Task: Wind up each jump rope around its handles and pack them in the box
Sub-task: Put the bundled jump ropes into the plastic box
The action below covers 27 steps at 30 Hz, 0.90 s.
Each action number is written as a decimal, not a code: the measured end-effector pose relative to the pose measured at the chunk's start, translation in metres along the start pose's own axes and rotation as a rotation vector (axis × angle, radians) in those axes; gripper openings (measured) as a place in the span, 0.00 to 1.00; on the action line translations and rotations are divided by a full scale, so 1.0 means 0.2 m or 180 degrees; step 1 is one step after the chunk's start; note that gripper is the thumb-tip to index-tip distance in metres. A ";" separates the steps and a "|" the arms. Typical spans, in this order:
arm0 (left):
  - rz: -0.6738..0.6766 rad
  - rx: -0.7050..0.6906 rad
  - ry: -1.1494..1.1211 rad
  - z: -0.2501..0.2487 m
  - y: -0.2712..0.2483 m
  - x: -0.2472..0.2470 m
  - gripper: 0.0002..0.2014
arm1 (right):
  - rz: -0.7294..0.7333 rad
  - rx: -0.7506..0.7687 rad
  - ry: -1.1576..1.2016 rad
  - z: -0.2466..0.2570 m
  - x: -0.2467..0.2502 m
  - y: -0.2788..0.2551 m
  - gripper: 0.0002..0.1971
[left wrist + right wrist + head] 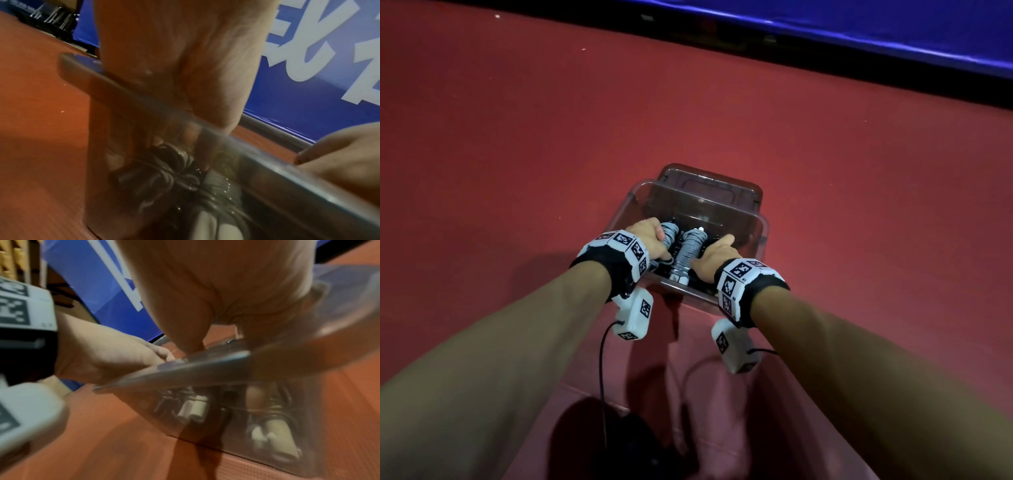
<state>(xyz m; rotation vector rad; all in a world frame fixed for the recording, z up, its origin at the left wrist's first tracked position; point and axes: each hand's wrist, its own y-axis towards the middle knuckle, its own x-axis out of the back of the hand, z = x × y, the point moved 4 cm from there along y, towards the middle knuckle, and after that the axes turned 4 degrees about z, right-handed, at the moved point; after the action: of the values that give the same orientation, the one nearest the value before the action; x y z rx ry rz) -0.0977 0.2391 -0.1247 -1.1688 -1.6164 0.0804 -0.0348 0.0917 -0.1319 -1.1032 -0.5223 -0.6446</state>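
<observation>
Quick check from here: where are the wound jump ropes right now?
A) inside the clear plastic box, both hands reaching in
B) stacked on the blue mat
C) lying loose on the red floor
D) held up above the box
A: the head view shows the grey wound jump ropes down inside the clear box, with the left hand and right hand reaching in over its rim.

Wound ropes (pixel 690 248) side by side in box (pixel 755 219); lid (pixel 709 178) behind box.

Large white letters run across the blue banner (pixel 308 81) in the left wrist view, cut off and tilted, so no word reads; black-and-white square code markers cover the wristbands (pixel 738 274)
</observation>
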 end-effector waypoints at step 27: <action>-0.0923 -0.1238 -0.0633 -0.59 0.08 0.19 0.02 | -0.0962 0.0766 0.1452 -0.23 0.73 0.41 0.06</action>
<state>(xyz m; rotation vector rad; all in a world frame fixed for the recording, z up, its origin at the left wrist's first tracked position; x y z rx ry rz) 0.0063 0.2165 -0.0596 -1.2297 -2.0238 -0.3274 0.1289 0.0439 -0.1028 -0.6249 -0.3594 -1.0371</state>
